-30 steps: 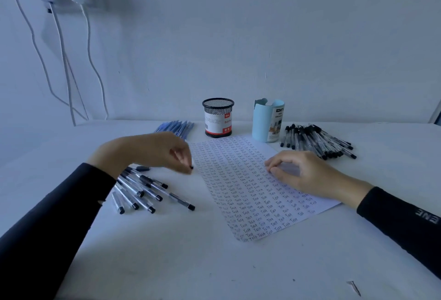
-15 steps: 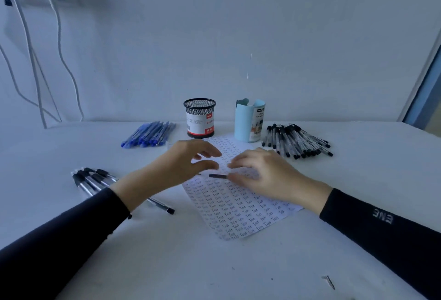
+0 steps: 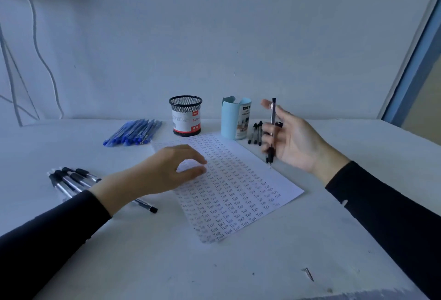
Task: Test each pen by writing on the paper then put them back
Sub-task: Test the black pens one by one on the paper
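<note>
Pen [image 3: 273,107] upright in right hand [image 3: 294,141] grip, above paper [image 3: 241,194] right edge | left hand [image 3: 164,172] released over paper

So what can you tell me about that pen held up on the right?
The pen is slim, with a clear, plastic-looking barrel, a dark top end and a dark lower section above its tip. It stands almost upright, tip down, near the right edge of the paper. The right hand holds it loosely in its fingers; nothing else touches it.
</note>
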`<state>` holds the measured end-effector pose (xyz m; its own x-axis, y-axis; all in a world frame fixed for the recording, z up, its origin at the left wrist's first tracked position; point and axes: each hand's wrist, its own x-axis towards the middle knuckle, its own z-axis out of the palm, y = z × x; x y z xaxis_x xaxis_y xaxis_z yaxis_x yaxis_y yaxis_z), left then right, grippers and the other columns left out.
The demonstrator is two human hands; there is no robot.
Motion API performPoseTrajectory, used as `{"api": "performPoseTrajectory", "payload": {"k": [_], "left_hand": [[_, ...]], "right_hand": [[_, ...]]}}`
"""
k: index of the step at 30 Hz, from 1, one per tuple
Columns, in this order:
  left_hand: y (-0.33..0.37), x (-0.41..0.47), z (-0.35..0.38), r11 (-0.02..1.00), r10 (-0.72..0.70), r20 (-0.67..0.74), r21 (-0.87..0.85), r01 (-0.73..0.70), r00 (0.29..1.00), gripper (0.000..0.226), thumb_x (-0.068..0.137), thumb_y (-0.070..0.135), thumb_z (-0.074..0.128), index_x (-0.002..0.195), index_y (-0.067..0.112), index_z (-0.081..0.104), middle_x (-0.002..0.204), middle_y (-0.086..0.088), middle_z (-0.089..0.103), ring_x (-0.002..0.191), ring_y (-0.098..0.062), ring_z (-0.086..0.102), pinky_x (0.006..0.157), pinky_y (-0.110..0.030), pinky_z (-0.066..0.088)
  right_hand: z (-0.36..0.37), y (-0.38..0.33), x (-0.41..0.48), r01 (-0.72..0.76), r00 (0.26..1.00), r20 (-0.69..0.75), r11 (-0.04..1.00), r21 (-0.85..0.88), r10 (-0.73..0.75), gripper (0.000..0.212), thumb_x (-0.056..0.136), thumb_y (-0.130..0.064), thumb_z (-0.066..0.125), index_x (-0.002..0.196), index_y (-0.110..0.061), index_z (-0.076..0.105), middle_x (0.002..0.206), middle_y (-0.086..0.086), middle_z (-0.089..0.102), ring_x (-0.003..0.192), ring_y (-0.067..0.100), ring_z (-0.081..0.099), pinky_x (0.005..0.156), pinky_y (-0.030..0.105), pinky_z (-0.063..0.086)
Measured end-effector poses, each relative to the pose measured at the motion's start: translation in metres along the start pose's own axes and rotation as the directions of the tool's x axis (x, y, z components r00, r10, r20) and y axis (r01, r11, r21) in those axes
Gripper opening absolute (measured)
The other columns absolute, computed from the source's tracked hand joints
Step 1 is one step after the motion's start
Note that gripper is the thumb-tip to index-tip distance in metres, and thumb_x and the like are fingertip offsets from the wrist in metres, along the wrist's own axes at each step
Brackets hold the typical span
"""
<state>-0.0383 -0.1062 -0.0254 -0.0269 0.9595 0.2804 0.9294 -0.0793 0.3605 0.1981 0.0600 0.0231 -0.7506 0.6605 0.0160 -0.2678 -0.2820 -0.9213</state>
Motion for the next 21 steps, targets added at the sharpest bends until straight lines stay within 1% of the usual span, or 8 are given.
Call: {"api": "performPoseTrajectory", "payload": {"k": [2, 4, 9, 12, 15, 17, 19, 21], "left_hand": [[0.002, 0.0, 0.003, 0.999, 0.033, 0.069, 0.003, -0.033, 0.997, 0.057, 0.08, 0.076, 0.042, 0.118, 0.04, 0.064, 0.125, 0.023, 0.057, 0.113, 0.009, 0.051, 0.099, -0.014, 0.038], [0.005, -0.001, 0.003, 0.999, 0.03, 0.124, 0.015, -0.032, 0.992, 0.057, 0.08, 0.075, 0.044, 0.123, 0.041, 0.061, 0.132, 0.026, 0.051, 0.118, 0.009, 0.048, 0.102, -0.013, 0.033], [0.009, -0.001, 0.003, 1.0, 0.002, 0.182, 0.019, -0.005, 0.983, 0.059, 0.078, 0.074, 0.046, 0.127, 0.043, 0.056, 0.138, 0.027, 0.045, 0.124, 0.01, 0.041, 0.104, -0.012, 0.027], [0.009, -0.002, 0.004, 1.0, 0.017, 0.2, 0.018, -0.021, 0.98, 0.068, 0.075, 0.082, 0.042, 0.131, 0.045, 0.053, 0.142, 0.028, 0.041, 0.128, 0.01, 0.039, 0.111, -0.019, 0.027], [0.01, -0.003, 0.003, 1.0, 0.011, 0.229, 0.018, -0.016, 0.973, 0.08, 0.07, 0.09, 0.037, 0.135, 0.045, 0.049, 0.144, 0.03, 0.037, 0.132, 0.008, 0.036, 0.114, -0.023, 0.025], [0.01, -0.003, 0.003, 1.0, 0.01, 0.231, 0.019, -0.015, 0.973, 0.079, 0.07, 0.089, 0.037, 0.135, 0.045, 0.049, 0.142, 0.032, 0.036, 0.133, 0.007, 0.036, 0.115, -0.023, 0.024], [0.01, -0.003, 0.003, 1.0, 0.012, 0.225, 0.017, -0.017, 0.974, 0.078, 0.07, 0.089, 0.037, 0.134, 0.045, 0.05, 0.14, 0.033, 0.037, 0.132, 0.007, 0.037, 0.115, -0.024, 0.026], [0.009, -0.003, 0.004, 1.0, 0.011, 0.221, 0.012, -0.014, 0.975, 0.076, 0.071, 0.088, 0.039, 0.133, 0.045, 0.051, 0.142, 0.031, 0.039, 0.131, 0.008, 0.038, 0.115, -0.023, 0.026]], "right_hand": [[0.001, 0.0, -0.001, -0.036, 0.996, -0.078, 0.999, 0.029, 0.038, 0.04, 0.094, -0.056, 0.047, 0.108, -0.027, 0.07, 0.058, -0.006, 0.023, 0.05, 0.012, 0.016, 0.048, 0.023, 0.017], [0.002, 0.001, -0.002, -0.064, 0.988, -0.13, 0.993, 0.1, 0.077, 0.052, 0.087, -0.064, 0.047, 0.088, -0.019, 0.073, 0.048, -0.007, 0.015, 0.048, 0.012, 0.006, 0.046, 0.023, 0.007], [-0.002, 0.004, -0.002, -0.107, 0.982, -0.127, 0.964, 0.243, 0.141, 0.053, 0.085, -0.051, 0.037, 0.076, -0.012, 0.071, 0.043, -0.007, 0.015, 0.034, 0.011, 0.012, 0.042, 0.021, 0.008], [0.004, 0.001, -0.004, -0.11, 0.992, -0.039, 0.982, 0.152, 0.117, 0.045, 0.085, -0.051, 0.048, 0.091, -0.012, 0.07, 0.047, -0.008, 0.025, 0.032, 0.007, 0.017, 0.035, 0.02, 0.01], [0.009, 0.006, -0.002, -0.05, 0.999, -0.014, 0.998, 0.024, 0.05, 0.026, 0.094, -0.027, 0.051, 0.11, -0.011, 0.064, 0.047, -0.009, 0.034, 0.031, 0.003, 0.022, 0.032, 0.016, 0.015], [0.006, 0.011, -0.002, -0.049, 0.999, 0.013, 0.996, 0.079, 0.048, 0.03, 0.098, -0.013, 0.038, 0.115, -0.007, 0.062, 0.053, -0.002, 0.051, 0.036, 0.006, 0.043, 0.036, 0.016, 0.034], [-0.003, 0.015, -0.005, -0.096, 0.994, 0.066, 0.989, 0.11, 0.089, 0.04, 0.099, -0.021, 0.031, 0.117, -0.004, 0.062, 0.069, 0.013, 0.066, 0.055, 0.021, 0.064, 0.052, 0.026, 0.055], [-0.011, 0.02, -0.01, -0.123, 0.992, 0.043, 0.992, 0.01, 0.122, 0.052, 0.1, -0.035, 0.024, 0.115, -0.005, 0.064, 0.065, 0.015, 0.064, 0.053, 0.025, 0.062, 0.052, 0.027, 0.053]]}}
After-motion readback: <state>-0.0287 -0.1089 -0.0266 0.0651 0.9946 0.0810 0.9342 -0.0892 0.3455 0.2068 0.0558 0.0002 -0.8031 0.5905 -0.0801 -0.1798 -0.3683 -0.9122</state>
